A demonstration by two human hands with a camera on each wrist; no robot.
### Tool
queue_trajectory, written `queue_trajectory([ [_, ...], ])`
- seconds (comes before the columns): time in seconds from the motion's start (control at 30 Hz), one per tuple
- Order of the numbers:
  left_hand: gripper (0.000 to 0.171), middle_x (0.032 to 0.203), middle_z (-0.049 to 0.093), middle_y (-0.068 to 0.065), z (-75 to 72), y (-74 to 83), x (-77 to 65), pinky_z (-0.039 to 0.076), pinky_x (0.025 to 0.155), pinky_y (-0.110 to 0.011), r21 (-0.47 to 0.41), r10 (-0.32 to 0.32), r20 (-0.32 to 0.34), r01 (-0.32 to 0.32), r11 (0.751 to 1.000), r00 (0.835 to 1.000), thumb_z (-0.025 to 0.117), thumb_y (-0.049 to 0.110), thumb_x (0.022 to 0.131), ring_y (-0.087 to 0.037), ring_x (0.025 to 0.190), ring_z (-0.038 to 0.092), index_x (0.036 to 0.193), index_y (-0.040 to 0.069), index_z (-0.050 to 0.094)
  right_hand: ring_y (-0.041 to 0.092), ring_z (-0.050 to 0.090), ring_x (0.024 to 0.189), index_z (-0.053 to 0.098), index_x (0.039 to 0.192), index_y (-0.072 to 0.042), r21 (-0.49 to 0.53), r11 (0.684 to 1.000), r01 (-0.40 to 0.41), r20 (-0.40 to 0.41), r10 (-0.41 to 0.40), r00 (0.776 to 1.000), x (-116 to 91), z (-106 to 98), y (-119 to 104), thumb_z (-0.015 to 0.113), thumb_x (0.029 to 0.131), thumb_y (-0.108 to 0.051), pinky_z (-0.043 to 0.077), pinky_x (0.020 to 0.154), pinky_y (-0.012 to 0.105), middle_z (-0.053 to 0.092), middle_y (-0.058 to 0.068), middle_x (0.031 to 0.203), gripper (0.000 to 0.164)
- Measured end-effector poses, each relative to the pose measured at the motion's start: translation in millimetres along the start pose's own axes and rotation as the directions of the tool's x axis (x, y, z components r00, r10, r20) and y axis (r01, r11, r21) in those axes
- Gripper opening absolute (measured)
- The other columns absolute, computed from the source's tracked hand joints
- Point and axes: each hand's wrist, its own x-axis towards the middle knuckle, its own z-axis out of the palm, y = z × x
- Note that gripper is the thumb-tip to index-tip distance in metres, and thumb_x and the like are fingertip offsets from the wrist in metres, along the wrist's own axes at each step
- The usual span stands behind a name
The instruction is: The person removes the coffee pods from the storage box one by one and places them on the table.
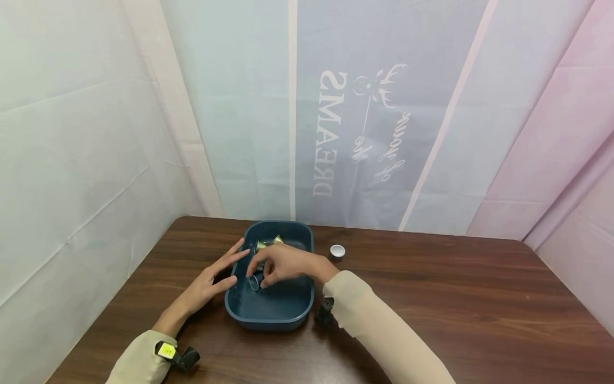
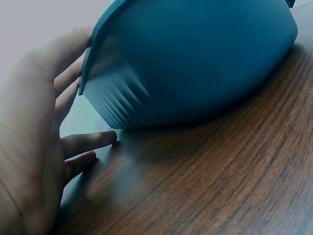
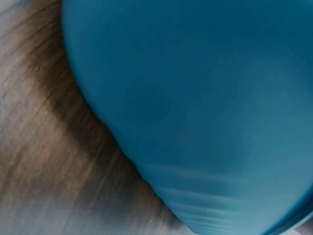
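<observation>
A dark blue plastic bin [image 1: 269,321] stands on the table in the head view. My right hand [image 1: 283,262] reaches over its right rim and pinches a dark blue coffee capsule [image 1: 256,281] between thumb and forefinger, low inside the bin. Farther back in the bin lie a green capsule [image 1: 260,246] and a gold-green capsule [image 1: 278,239], partly covered by that hand. With fingers spread, my left hand [image 1: 207,288] touches the bin's left rim; the left wrist view shows its fingertips at the outer wall [image 2: 195,63]. Only the bin's outside fills the right wrist view.
One capsule with a pale top [image 1: 338,251] stands on the wooden table [image 1: 431,298], right of the bin. Behind the table hangs a printed cloth [image 1: 259,117], with more pale cloth [image 1: 86,160] along the left side.
</observation>
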Motion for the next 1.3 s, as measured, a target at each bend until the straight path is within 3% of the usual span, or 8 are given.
queue_trajectory([
  [0.27,0.058,0.160,0.011,-0.006,-1.0,0.1,1.0,0.017,0.099,-0.073,0.002,-0.007,-0.001,0.007,1.000,1.000,0.048,0.000,0.094,-0.024,0.145,0.012,0.149,0.011,0.035,0.002,0.062,0.076,0.069,0.113,-0.017,0.002,1.000,0.001,0.019,-0.001,1.000,1.7,0.5,0.8,0.075,0.083,-0.009,0.051,0.067,0.019,0.063,-0.011,0.104,0.031],
  [0.53,0.056,0.160,0.010,-0.006,-1.0,-0.5,1.5,0.019,0.099,-0.071,0.004,-0.009,0.000,0.009,1.000,1.000,0.049,0.002,0.095,-0.024,0.144,0.013,0.149,0.011,0.035,0.000,0.061,0.072,0.070,0.111,-0.017,-0.056,0.998,-0.008,0.040,0.011,0.999,3.8,2.2,0.7,0.075,0.083,-0.009,0.050,0.065,0.018,0.065,-0.011,0.101,0.030],
  [0.9,0.056,0.160,0.010,-0.009,-0.5,-1.4,1.2,0.018,0.099,-0.071,-0.002,0.008,0.003,-0.008,1.000,1.000,0.049,0.004,0.096,-0.024,0.144,0.012,0.149,0.010,0.035,0.002,0.061,0.071,0.069,0.112,-0.020,-0.039,0.999,-0.018,0.059,0.020,0.998,4.6,5.9,2.6,0.076,0.083,-0.012,0.051,0.065,0.019,0.060,-0.010,0.110,0.031],
  [1.3,0.055,0.160,0.010,-0.007,-0.3,-0.6,0.0,0.018,0.099,-0.071,-0.009,0.001,0.005,-0.001,1.000,1.000,0.050,0.005,0.096,-0.022,0.144,0.012,0.149,0.010,0.035,0.000,0.061,0.074,0.070,0.107,-0.022,-0.064,0.998,-0.012,0.064,0.016,0.998,5.7,7.1,2.0,0.078,0.082,-0.016,0.050,0.066,0.017,0.062,-0.013,0.104,0.027],
])
